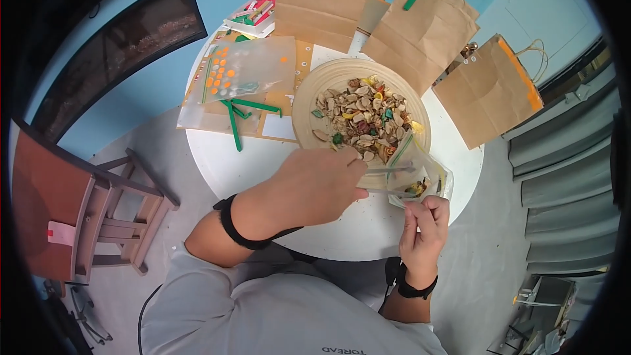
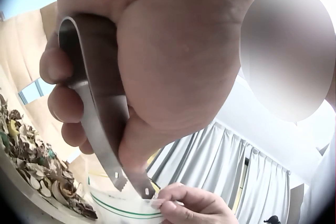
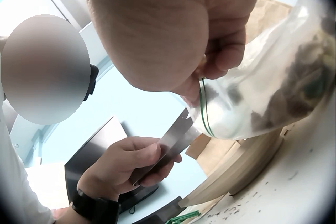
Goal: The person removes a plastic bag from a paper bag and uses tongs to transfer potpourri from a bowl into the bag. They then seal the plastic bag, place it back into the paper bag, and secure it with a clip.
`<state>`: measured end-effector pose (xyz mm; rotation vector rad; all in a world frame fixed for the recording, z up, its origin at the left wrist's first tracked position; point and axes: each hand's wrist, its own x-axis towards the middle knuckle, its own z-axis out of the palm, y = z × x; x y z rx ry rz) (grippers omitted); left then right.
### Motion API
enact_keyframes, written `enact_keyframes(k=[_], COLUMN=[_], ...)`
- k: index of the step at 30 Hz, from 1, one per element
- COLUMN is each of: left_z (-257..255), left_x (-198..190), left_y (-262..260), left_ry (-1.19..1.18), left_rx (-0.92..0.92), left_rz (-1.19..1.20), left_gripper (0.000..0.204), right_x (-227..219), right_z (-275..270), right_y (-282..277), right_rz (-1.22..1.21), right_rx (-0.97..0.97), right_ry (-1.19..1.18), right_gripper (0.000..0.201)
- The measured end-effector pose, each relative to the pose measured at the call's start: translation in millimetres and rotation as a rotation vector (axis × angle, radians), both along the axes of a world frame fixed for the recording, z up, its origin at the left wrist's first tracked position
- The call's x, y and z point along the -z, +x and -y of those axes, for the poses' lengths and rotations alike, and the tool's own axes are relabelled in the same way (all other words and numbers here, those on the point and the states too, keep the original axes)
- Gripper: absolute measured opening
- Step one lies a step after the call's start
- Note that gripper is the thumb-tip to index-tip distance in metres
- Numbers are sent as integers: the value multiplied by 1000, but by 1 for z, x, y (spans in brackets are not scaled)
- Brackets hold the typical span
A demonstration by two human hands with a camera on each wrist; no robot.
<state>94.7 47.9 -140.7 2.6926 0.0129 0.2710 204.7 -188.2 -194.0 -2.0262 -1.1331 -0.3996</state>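
Note:
My left hand point(image 1: 309, 184) grips metal tongs point(image 2: 97, 113) with flat arms and toothed tips. The tips reach into the mouth of a clear zip bag point(image 1: 420, 164) with a green seal line. My right hand point(image 1: 424, 233) pinches the bag's near edge between thumb and fingers. Dried petals point(image 3: 299, 90) and leaves lie inside the bag. Right behind the bag is a round, pale woven tray point(image 1: 309, 79), heaped with dried potpourri point(image 1: 365, 112) of beige petals with yellow, red and green bits.
Brown paper bags point(image 1: 420, 33) stand along the table's far side. At the left are a clear pouch with orange dots point(image 1: 256, 66), green sealing clips point(image 1: 234, 125) and a white box point(image 1: 256, 16) of colored pieces. A wooden chair point(image 1: 125, 210) stands left of the round white table point(image 1: 217, 164).

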Motion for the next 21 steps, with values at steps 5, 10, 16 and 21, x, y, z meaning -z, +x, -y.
enact_keyframes(k=[5, 10, 16, 21], left_z=[-44, -53, -32, -37], left_x=[13, 18, 33, 44], left_y=[-13, -3, 19, 26], left_ry=[124, 209, 257, 298], left_rx=[-272, -292, -229, -377], left_rz=[95, 22, 9, -60], left_gripper=[33, 36, 32, 28], right_x=[4, 8, 7, 9], right_z=[10, 7, 7, 9], right_y=[2, 1, 0, 1], right_rz=[22, -13, -2, -6], right_rx=[26, 2, 1, -9], right_ry=[24, 21, 17, 9], right_gripper=[18, 17, 17, 17])
